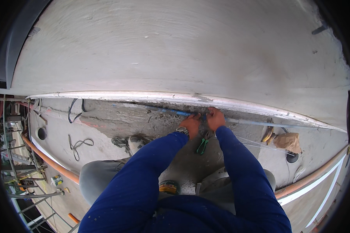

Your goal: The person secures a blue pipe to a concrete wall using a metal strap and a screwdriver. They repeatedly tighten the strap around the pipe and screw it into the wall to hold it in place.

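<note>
Both my hands are close together at the foot of the wall, over a long thin blue pipe (169, 111) lying along the floor. My left hand (189, 126), with a wristwatch (182, 131) on its wrist, has its fingers curled down onto the pipe. Just to the right, my right hand (216, 119) is closed, its fingertips pressed together near the white wall edge. Whatever lies in those fingers is too small to make out. Pliers (202, 145) with green handles rest on the floor just below my hands.
A pale plastered wall (175, 46) rises ahead above a white strip (144, 95). To the right are a brown paper bag (287, 142), thin white wires (260, 145) and a dark floor hole (292, 157). A can (169, 187) stands between my legs. Scaffolding (31, 182) is at left.
</note>
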A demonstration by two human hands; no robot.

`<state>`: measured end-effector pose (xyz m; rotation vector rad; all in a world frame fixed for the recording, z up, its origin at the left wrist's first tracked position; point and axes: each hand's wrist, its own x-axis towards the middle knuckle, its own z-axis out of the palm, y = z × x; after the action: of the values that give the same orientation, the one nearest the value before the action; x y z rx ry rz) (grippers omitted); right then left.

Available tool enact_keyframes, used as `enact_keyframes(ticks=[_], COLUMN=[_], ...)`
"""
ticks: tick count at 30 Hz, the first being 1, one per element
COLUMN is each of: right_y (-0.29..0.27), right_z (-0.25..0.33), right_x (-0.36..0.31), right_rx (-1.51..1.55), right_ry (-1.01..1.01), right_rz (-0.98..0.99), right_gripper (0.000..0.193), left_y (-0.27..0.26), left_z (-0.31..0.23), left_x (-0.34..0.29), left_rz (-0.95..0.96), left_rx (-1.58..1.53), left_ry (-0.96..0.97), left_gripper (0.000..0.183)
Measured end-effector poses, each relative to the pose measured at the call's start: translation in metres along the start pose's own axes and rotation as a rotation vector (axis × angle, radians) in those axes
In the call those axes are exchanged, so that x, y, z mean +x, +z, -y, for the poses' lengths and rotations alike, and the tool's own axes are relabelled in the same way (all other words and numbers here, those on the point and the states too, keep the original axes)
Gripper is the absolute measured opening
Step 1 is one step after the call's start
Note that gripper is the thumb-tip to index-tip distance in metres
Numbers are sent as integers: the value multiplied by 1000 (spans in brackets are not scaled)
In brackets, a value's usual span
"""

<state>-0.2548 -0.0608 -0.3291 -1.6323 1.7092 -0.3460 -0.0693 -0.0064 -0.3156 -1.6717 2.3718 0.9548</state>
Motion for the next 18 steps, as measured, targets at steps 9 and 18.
enact_keyframes(ticks=[9,18], right_y=[-17,12], right_z=[28,38], right_x=[10,22], right_rx=[-189,-259], right_ry=[212,222], right_rz=[120,189], right_gripper=[54,48], left_y=[1,11], left_z=[4,12], left_x=[1,-2], left_rz=[-12,-67], left_rx=[0,-78], left_ry=[50,38], left_gripper=[45,47])
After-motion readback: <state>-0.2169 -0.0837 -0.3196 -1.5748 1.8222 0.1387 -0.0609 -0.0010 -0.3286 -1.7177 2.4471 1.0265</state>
